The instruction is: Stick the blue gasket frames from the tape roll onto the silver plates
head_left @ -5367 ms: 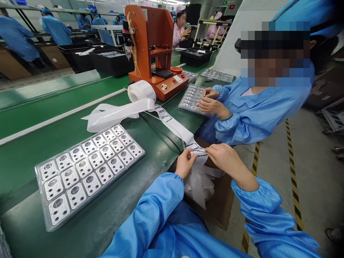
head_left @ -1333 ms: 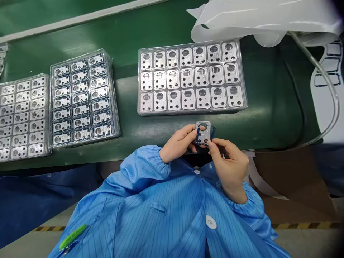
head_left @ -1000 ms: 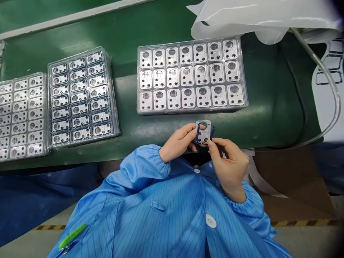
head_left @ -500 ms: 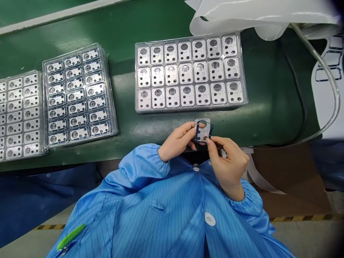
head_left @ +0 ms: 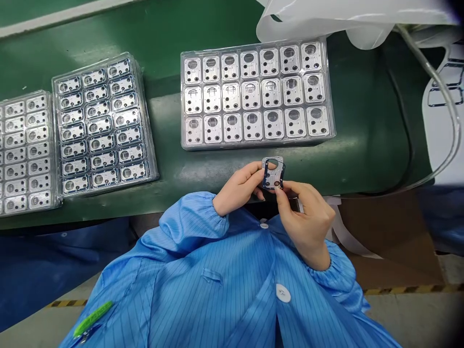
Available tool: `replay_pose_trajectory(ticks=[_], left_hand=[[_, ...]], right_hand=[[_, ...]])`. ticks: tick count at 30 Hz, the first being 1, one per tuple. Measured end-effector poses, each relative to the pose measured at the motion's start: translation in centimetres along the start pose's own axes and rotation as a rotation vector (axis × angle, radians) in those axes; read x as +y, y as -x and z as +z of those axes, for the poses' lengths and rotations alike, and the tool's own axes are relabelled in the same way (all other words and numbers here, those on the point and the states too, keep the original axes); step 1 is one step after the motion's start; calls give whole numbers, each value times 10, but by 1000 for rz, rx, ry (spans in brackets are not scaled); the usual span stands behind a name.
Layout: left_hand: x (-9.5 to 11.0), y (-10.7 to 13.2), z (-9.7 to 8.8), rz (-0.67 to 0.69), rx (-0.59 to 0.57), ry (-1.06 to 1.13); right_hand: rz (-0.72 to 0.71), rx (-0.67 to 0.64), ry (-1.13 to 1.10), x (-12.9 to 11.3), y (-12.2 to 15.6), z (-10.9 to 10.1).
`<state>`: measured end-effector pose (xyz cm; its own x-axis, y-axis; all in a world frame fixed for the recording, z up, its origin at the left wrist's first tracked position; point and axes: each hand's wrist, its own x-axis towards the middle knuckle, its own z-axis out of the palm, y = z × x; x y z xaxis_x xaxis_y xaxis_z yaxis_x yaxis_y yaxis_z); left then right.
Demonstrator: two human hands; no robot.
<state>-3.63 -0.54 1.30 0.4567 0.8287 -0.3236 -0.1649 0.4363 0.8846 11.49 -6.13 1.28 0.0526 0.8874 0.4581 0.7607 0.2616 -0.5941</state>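
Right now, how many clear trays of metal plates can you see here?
3 in view: the centre tray, a second tray to its left, and a third tray at the far left, cut off by the picture's edge. Others may be hidden underneath.

Silver plate [head_left: 273, 177]: holed, between left grip [head_left: 239, 187] and right grip [head_left: 308, 217]
Dark frame [head_left: 283, 172]: thin, edging plate above right grip

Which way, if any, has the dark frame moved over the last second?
Yes, leftward: the dark frame now juts less past the right edge of the plate, and sits slightly further left against the right tray.
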Motion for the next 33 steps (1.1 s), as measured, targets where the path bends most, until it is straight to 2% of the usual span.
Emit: replay_pose_trajectory(ticks=[4, 13, 22, 33], left_hand=[[0, 0, 0, -3, 1, 12], [-4, -2, -2, -3, 18, 23], [-2, -1, -2, 9, -25, 30], [-3, 0, -2, -14, -14, 57]], right_hand=[[16, -2, -10, -2, -2, -1], [151, -58, -146, -3, -2, -6], [127, -34, -135, -2, -5, -4], [89, -22, -95, -1, -4, -3]])
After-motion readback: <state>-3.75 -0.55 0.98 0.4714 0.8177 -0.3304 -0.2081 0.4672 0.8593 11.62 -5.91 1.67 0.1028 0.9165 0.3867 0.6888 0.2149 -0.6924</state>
